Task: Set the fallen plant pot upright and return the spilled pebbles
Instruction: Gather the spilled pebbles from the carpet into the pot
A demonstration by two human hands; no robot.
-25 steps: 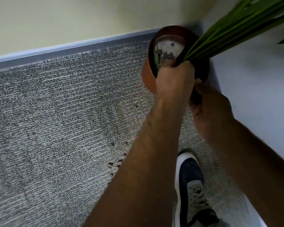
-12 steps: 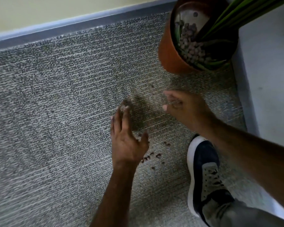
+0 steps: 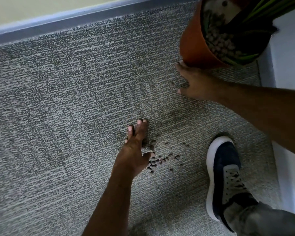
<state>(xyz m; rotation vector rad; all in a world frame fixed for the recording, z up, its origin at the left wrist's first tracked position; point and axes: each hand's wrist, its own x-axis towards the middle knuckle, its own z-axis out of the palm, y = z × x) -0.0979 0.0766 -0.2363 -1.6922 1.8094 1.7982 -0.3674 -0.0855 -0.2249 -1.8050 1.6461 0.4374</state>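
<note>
The orange plant pot (image 3: pixel 192 45) stands upright in the top right corner, with pale pebbles (image 3: pixel 220 41) and green leaves (image 3: pixel 269 9) inside it. Several small brown spilled pebbles (image 3: pixel 160 161) lie scattered on the grey carpet near the middle. My left hand (image 3: pixel 134 149) rests flat on the carpet with fingers extended, its thumb beside the pebble cluster. My right hand (image 3: pixel 192 80) is spread on the carpet just below the pot's base, fingertips close to the pot wall. Neither hand holds anything.
A grey skirting board (image 3: pixel 75 19) runs along the wall at the top. A white wall or cabinet side (image 3: pixel 289 65) borders the carpet on the right. My dark blue shoe with a white sole (image 3: pixel 223 174) stands right of the spilled pebbles.
Both hands left the pot and came down to the carpet. The left hand slid beside the pebble cluster; the right hand moved up toward the pot's base. The pot now stands free.
</note>
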